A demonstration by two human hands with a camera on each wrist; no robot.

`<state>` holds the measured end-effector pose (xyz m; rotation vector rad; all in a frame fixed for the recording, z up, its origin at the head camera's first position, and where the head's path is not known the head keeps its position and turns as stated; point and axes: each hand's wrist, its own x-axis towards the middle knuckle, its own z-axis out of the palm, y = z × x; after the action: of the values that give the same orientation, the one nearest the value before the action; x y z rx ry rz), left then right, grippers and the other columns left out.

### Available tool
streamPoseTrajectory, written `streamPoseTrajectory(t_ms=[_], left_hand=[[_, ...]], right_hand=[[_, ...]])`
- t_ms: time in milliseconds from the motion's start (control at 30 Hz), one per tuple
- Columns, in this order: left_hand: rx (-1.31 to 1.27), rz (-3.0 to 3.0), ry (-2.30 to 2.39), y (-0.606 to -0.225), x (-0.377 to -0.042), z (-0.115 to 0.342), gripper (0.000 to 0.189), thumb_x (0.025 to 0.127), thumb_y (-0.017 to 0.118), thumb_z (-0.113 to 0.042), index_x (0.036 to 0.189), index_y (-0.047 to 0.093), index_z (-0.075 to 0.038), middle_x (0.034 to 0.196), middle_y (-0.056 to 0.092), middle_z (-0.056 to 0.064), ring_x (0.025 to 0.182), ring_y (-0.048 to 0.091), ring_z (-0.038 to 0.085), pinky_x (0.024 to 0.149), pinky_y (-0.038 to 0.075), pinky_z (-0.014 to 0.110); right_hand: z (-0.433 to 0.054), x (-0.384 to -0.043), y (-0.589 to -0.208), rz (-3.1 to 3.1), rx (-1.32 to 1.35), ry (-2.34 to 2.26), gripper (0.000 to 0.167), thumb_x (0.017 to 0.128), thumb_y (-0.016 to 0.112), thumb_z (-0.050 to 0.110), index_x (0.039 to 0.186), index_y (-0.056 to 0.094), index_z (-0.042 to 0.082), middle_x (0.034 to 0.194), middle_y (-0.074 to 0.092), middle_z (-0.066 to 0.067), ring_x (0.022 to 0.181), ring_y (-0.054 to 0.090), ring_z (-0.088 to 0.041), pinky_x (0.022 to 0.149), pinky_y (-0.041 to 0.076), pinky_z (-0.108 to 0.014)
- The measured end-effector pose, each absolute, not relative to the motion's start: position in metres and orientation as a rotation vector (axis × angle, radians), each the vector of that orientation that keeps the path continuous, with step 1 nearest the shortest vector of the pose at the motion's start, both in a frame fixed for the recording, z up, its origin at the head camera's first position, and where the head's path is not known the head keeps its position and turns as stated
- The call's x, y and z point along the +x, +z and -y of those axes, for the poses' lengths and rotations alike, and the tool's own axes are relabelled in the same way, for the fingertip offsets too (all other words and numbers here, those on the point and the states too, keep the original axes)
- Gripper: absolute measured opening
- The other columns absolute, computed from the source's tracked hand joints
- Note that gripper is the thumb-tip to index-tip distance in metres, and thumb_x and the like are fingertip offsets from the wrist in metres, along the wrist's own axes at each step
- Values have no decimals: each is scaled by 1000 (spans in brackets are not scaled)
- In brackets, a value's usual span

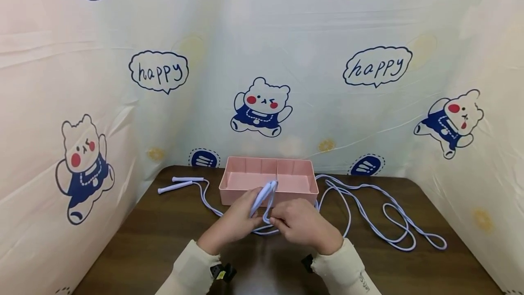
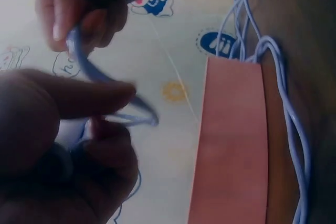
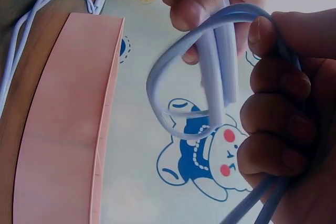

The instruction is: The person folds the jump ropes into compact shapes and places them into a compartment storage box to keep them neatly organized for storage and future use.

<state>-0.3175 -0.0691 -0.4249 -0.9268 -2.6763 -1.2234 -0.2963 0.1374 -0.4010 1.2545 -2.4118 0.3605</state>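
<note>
blue rope (image 1: 405, 226) lies on a brown table (image 1: 143, 249), printed sheeting (image 1: 311, 35) behind.

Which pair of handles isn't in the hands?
The pair lying on the table, left of the pink box; the left hand holds the other pair.

The rope handles (image 1: 187, 179) are looking like smooth, hard plastic, and the cords (image 3: 153, 80) like smooth, pliant plastic. The pink box (image 1: 230, 197) is showing smooth plastic, the table (image 1: 139, 245) is displaying dark wood grain, and the backdrop (image 1: 311, 22) is resembling creased, faintly shiny cloth.
</note>
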Motion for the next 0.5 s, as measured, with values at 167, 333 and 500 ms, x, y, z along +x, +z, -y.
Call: streamPoseTrajectory(t_ms=[167,333,500], left_hand=[[-979,2688,-1229,-428,-315,64,66,82,81,-18,139,49,-13,121,53,3,104,51,17,89,48,38],[-968,2661,-1124,-429,-313,61,51,89,72,-18,137,55,-13,107,51,0,95,49,15,81,48,34],[-1010,2694,-1055,-430,-313,63,32,90,66,-9,122,65,-8,102,51,-2,89,51,13,78,48,30]], right_hand=[[-133,-296,-403,2369,1279,418,17,93,63,18,77,60,23,73,46,16,60,41,1,56,36,-18],[-125,-295,-404,2286,1322,432,14,96,60,17,81,60,19,76,49,12,64,43,-1,59,39,-20],[-124,-293,-404,2219,1291,390,17,100,55,22,86,62,16,78,50,9,62,45,-5,57,40,-22]])
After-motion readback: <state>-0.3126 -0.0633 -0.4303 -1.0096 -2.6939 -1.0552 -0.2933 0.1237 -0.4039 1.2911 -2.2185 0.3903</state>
